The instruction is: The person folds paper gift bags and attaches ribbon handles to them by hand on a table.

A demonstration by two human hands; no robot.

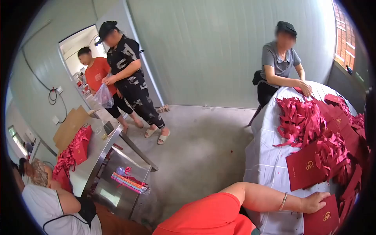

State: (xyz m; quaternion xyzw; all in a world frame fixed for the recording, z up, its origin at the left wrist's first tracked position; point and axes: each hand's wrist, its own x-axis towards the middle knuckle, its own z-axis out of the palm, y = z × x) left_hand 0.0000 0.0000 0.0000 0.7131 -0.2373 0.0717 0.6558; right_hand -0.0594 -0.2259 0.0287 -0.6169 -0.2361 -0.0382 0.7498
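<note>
From the bottom edge, my left arm in an orange-red sleeve reaches right to the cloth-covered table. My left hand (314, 202), with a bracelet at the wrist, lies at the top edge of a red gift bag (322, 222) with gold lettering. Its fingers are curled over the bag. Just beyond lies another red gift bag (303, 166), flat, with a bunch of red ribbons (333, 152) beside and partly over it. My right hand is out of view.
A seated person (280, 62) works at the far end of the white-clothed table (260, 156), by a ribbon heap (299, 121). Two people stand near the doorway. At left, a metal table (88, 168) holds red bags; another person sits beside it.
</note>
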